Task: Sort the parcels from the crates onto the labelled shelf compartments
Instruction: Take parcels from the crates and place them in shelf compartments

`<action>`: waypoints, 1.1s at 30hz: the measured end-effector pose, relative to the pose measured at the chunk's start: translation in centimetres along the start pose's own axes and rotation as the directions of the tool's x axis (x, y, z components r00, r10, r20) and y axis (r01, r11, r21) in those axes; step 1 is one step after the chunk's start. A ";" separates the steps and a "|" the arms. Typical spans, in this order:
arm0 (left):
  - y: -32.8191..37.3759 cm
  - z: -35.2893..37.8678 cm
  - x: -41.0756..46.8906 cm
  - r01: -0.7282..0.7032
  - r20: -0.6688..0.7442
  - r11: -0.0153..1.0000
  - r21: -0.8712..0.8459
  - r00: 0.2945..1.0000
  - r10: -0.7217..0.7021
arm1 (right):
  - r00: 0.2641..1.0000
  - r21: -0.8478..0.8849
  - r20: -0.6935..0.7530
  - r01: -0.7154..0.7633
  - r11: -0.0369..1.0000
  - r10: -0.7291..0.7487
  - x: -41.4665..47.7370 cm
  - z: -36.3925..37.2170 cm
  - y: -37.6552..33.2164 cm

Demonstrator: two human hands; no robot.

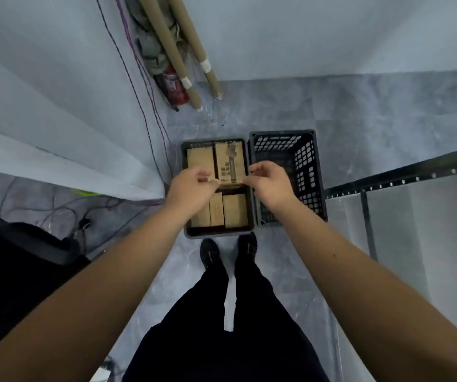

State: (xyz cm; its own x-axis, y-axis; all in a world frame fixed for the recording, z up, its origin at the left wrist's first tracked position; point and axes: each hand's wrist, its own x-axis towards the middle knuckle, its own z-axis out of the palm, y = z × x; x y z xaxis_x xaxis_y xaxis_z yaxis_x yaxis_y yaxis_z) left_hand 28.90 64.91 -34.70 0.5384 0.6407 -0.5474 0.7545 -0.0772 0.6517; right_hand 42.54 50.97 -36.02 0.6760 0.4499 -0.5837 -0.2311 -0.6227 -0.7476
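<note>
We pinch the printed cardboard parcel [228,161] at its near corners, left hand [194,187] and right hand [270,181] both curled; it seems light, stiff and dentable.

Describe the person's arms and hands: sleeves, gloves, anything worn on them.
The left arm and right arm are bare as far as the view shows, with no sleeve in sight. The left hand and right hand wear no gloves; no watch, ring or band shows. Below are black trousers and black shoes.
</note>
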 end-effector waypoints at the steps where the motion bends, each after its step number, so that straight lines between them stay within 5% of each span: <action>1: -0.3 0.5 1.4 0.020 0.004 1.000 0.002 1.000 -0.020 | 1.000 0.005 -0.002 -0.019 1.000 0.019 1.6 0.4 0.4; 8: -4.2 7.5 13.4 0.159 0.028 0.986 0.041 0.987 -0.160 | 0.987 -0.098 0.080 -0.128 0.987 0.136 14.5 3.3 5.7; 15: -11.9 16.5 25.3 0.130 0.076 0.983 0.127 0.987 -0.141 | 0.974 -0.171 0.106 -0.181 0.969 0.201 27.0 8.7 15.4; 33: -23.2 28.0 43.0 0.173 -0.003 0.974 -0.143 0.984 -0.176 | 0.957 -0.140 -0.164 -0.264 0.954 0.241 42.7 18.1 27.5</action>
State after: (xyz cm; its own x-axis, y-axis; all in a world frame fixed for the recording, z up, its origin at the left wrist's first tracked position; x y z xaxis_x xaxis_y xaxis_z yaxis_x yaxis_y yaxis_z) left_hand 45.05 72.83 -88.07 0.3966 0.6463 -0.6519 0.7749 0.1451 0.6152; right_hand 52.38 64.62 -87.21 0.7056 0.1756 -0.6865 -0.3013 -0.8025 -0.5149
